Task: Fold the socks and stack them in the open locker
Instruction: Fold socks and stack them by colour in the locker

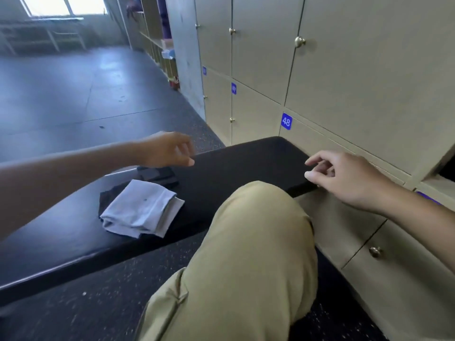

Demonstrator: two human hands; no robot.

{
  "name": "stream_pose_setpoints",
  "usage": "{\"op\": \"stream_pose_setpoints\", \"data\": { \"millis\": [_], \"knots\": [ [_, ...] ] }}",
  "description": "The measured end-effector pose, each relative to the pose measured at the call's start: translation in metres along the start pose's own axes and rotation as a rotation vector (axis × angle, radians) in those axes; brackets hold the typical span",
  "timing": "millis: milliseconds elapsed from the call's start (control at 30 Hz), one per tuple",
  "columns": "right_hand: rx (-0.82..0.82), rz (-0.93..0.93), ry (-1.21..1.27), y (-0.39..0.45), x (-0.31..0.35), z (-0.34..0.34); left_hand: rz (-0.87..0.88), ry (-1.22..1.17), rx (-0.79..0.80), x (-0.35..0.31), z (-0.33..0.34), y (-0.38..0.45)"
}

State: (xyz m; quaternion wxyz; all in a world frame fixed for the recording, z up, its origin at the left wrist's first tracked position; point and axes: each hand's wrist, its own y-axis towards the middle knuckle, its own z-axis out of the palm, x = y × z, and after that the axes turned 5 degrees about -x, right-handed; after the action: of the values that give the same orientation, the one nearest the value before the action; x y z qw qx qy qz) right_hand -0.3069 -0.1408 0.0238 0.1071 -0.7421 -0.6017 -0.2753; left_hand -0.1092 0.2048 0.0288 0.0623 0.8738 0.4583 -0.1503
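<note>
A khaki-trousered knee point(246, 242) is raised before the long black padded bench point(234, 163). Folded pale-blue fabric socks point(141, 209) are laid on the bench. Above it, left hand point(167, 150) and right hand point(344, 178) are held loosely open, gripping nothing.

Daylight from the window point(46, 4) at top left blows out white and puts a pale sheen on the dark floor point(73, 89). My wide lens bends the lockers point(344, 70), and motion blurs my left hand point(170, 150).

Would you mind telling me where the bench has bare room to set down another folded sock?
The bench is bare between the left hand and right hand, up to the lockers. It is crowded near the light folded socks and dark items behind them.
</note>
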Motion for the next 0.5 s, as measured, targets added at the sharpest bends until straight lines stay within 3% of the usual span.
{"op": "stream_pose_setpoints", "data": {
  "millis": [267, 500],
  "knots": [
    [0.065, -0.012, 0.025, 0.018, 0.011, 0.022, -0.247, 0.248, 0.079, 0.094, 0.010, -0.022],
    [0.091, -0.018, 0.010, 0.023, 0.012, 0.033, -0.582, -0.205, 0.059, 0.112, 0.022, -0.002]
  ]
}}
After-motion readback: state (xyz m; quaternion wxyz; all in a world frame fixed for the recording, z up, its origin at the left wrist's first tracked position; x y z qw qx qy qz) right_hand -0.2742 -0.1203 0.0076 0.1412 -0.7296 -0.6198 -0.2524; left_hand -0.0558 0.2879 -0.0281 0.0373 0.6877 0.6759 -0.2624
